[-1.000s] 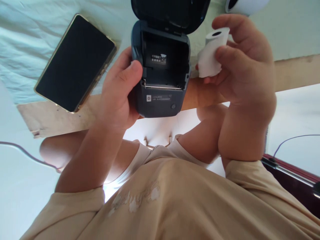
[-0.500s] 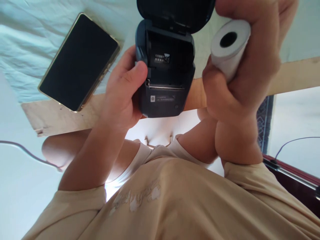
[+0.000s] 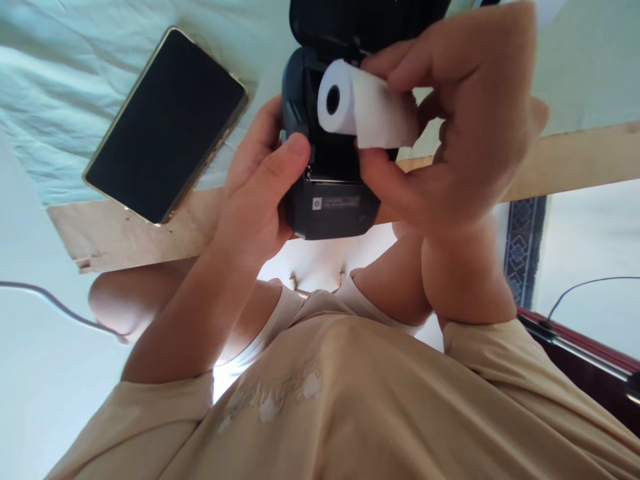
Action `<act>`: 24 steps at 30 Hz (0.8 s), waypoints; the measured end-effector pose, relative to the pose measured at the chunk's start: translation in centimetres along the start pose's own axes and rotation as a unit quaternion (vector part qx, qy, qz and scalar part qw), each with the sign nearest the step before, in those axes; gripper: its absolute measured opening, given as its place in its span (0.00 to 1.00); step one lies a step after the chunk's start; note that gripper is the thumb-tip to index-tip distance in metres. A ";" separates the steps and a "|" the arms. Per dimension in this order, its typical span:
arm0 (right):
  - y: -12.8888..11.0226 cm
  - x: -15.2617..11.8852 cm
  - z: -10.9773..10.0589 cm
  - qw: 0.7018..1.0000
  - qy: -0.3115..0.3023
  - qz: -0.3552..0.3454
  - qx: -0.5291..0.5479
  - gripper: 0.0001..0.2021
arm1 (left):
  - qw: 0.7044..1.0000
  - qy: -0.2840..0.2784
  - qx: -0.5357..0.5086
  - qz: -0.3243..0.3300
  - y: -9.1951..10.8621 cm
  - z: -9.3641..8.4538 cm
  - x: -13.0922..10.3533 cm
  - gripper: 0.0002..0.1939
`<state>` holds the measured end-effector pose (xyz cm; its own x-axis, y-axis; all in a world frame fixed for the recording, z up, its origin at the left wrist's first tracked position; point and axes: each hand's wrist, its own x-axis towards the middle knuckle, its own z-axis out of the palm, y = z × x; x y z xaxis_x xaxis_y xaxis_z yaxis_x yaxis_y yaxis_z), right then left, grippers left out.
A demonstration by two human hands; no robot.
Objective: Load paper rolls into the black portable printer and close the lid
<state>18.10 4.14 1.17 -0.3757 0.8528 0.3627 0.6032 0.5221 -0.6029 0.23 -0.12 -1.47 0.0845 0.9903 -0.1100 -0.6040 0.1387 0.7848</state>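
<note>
My left hand (image 3: 263, 183) is closed around the left side of a small black label printer (image 3: 333, 212), its thumb lying on the edge. The printer's lid (image 3: 345, 23) is flipped up, and its paper bay faces me. In my right hand (image 3: 465, 127) is a white paper roll (image 3: 337, 97) with a dark hollow core. Fingers and thumb grip the roll's right end, and a loose flap of paper hangs along its side. The roll is over the bay opening; whether it touches the bay floor I cannot tell.
A phone (image 3: 167, 127) with a dark screen lies on the pale green cloth (image 3: 40, 100) to the left. The wooden table edge (image 3: 135, 230) runs below it. A grey cable (image 3: 60, 307) is at far left, and a dark red object (image 3: 575, 373) at lower right.
My right hand has brought the paper roll leftward from beside the printer to over its bay, turning it more sideways. My left hand and the printer have shifted slightly right.
</note>
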 end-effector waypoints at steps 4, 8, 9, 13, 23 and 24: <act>-0.4 0.2 0.1 0.987 0.054 -0.135 -0.068 0.14 | 1.000 -0.005 -0.009 0.002 0.0 0.0 -0.1 0.24; -0.3 0.6 0.6 0.981 0.064 -0.185 -0.013 0.04 | 1.000 -0.008 -0.006 0.004 -0.1 -0.2 0.1 0.25; -0.1 0.7 0.7 0.979 0.072 -0.193 -0.007 0.02 | 1.000 -0.009 -0.005 0.006 -0.2 -0.2 0.1 0.24; 0.1 0.9 0.8 0.980 0.077 -0.182 0.036 0.04 | 1.000 -0.019 0.005 0.008 -0.1 -0.2 0.3 0.23; -0.4 0.3 0.4 0.973 -0.006 -0.208 0.097 0.08 | 0.999 -0.016 0.040 0.012 -0.2 -0.5 0.4 0.29; -0.3 0.3 0.4 0.974 -0.016 -0.206 0.091 0.08 | 0.998 -0.014 0.055 0.022 -0.3 -0.6 0.5 0.29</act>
<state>17.48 4.18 1.16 -0.5826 0.5693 0.5800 0.2632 0.8073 -0.5281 -0.04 0.31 -2.13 0.0833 0.9949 -0.0575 -0.5176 0.0925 0.8506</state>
